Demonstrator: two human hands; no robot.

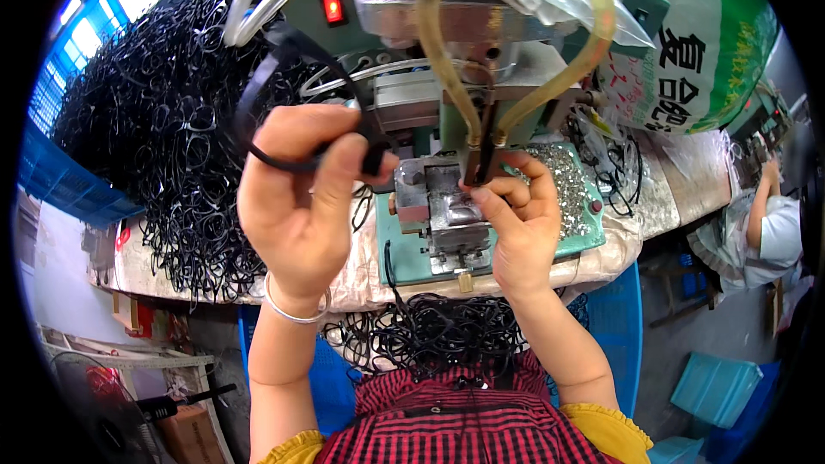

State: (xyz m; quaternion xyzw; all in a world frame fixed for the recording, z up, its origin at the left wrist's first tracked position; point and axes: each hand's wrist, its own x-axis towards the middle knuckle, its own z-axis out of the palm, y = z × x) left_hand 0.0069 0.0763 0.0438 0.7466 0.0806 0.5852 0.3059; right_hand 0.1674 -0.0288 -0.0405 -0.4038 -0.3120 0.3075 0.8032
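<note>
A thin black looped band (249, 107) is pinched between the thumb and fingers of my left hand (301, 180), raised left of the machine head. A bracelet circles that wrist. My right hand (524, 215) is at the narrow tool tip (481, 163) of the bench press, thumb and forefinger closed close together. What they hold, if anything, is too small to make out. Beneath the tip sits a metal fixture block (451, 206) on a green base (395, 249). A yellowish tube (430, 43) loops down to the tool.
A large heap of black bands (172, 120) covers the bench's left side. Small shiny metal pieces (571, 193) lie right of the fixture. More black bands (430, 326) rest at my lap, above a blue crate (614, 335). Another person (765, 215) is at far right.
</note>
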